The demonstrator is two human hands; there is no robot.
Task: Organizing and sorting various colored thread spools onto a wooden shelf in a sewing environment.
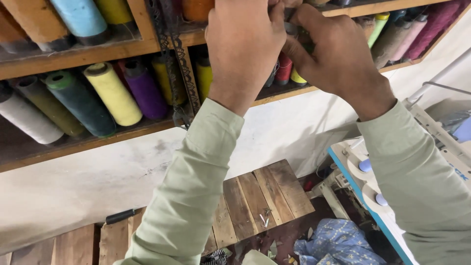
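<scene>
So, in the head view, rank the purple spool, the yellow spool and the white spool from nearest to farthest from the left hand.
1. Purple spool, just left of the left hand.
2. Yellow spool, next leftward.
3. White spool, far left end of the shelf.

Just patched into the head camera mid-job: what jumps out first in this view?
Both hands meet at the top centre, the left hand and right hand pinching something small and dark that I cannot make out, right in front of a wooden shelf. Bright thread cones fill that shelf, notably a yellow cone and a purple cone on the left. A white-and-blue sewing machine sits lower right.
</scene>
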